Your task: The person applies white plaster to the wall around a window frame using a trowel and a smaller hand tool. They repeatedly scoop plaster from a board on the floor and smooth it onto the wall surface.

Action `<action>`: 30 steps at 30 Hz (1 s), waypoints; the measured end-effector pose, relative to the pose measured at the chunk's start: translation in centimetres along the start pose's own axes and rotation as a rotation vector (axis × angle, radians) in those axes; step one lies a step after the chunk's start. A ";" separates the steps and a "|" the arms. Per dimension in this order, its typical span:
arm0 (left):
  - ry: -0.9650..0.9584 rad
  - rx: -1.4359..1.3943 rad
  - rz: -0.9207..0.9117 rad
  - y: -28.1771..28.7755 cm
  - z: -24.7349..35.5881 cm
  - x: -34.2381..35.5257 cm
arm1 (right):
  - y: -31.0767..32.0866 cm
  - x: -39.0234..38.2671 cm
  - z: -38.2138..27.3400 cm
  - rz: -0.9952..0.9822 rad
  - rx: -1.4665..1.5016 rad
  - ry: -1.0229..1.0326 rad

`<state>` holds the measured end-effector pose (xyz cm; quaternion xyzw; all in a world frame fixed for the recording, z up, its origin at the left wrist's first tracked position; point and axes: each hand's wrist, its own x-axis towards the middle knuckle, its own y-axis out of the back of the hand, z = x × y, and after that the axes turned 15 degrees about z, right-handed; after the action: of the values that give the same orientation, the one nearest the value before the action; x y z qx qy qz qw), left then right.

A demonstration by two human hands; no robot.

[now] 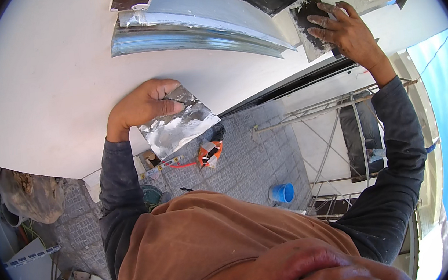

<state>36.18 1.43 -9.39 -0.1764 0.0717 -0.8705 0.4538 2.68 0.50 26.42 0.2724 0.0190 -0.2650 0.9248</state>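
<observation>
One left hand (143,109) is pinching one paste-smeared plate (179,125) by its upper-left edge, thumb lying on the face, the remainder reaching rightward and down. One right hand (349,35) is holding one dark scraper (302,25), fingers spreading over its right side, its left edge near the metal strip's (187,39) end.

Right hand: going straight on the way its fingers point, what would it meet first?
Most likely the flat putty blade already under the fingers of the right hand; depth beyond is unclear.
</observation>
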 end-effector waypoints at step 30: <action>-0.029 0.011 0.021 0.2 -0.7 0.0 | 3.4 -2.1 6.4 0.001 -0.248 -0.008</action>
<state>36.05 1.25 -10.12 -0.1857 0.0621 -0.8635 0.4648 1.90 0.57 33.90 0.1548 0.0476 -0.2614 0.9515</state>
